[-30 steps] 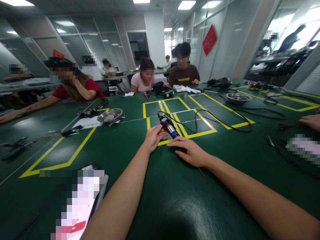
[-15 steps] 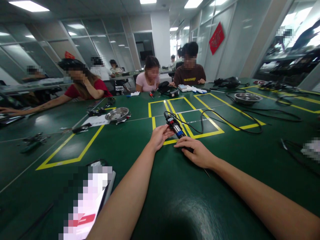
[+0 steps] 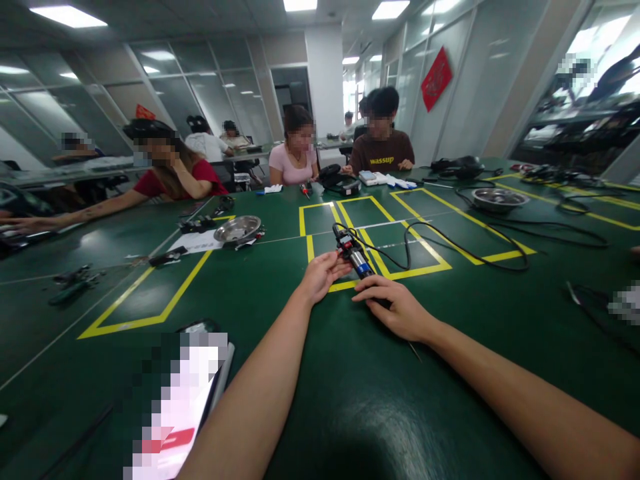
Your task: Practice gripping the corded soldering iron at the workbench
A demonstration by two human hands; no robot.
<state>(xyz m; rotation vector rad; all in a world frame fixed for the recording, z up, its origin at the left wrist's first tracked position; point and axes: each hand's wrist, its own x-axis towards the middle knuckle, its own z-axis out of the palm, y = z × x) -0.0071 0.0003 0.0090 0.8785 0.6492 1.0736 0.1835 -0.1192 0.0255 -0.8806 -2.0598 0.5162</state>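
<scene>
Black-and-silver corded tool (image 3: 361, 265) sits between my hands, over the green table (image 3: 270, 293): left hand (image 3: 321, 277) touches its upper end, pinching or just propping, I can't tell; right hand (image 3: 395, 307) curls around its lower end. So it's in hand, nothing visibly finished, and what's left doesn't show. Across that glossy top: steel bowl (image 3: 237, 228) left, yellow tape (image 3: 420, 272) mid-table, cord (image 3: 409, 250) looping right. Beyond, glass partitions (image 3: 185, 87), seated people (image 3: 294, 160), then a red diamond (image 3: 437, 79) hanging.
</scene>
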